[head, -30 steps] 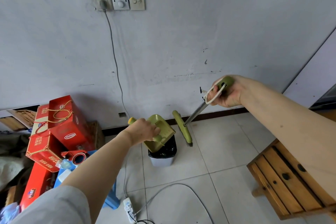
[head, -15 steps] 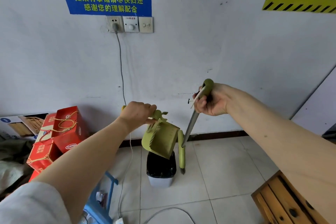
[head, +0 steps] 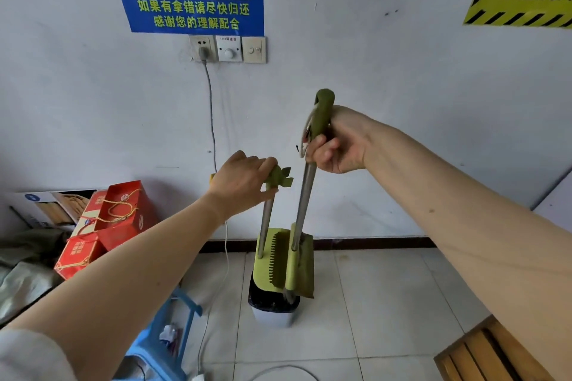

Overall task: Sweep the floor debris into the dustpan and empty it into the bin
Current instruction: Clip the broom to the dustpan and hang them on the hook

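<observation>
Hands: my left hand (head: 241, 182) grips the dustpan (head: 278, 260) handle; right hand (head: 335, 148) grips the broom (head: 305, 195).
Handling: light, rigid, I judge; hold handle tops.

Dustpan (head: 272, 260): matt olive-green plastic, toothed comb edge, brushed-metal shaft. Broom (head: 305, 195): same dull steel shaft, matt green plastic grip and head, dark bristles. Bin (head: 272, 317): pale plastic shell, glossy black film liner. Floor (head: 387, 303): glazed light tiles, slight sheen. Wall (head: 402, 71): matt paint, scuffed. Red boxes (head: 120, 216): glossy printed card, cord ties. Bench (head: 483, 356): bare slatted wood.
</observation>
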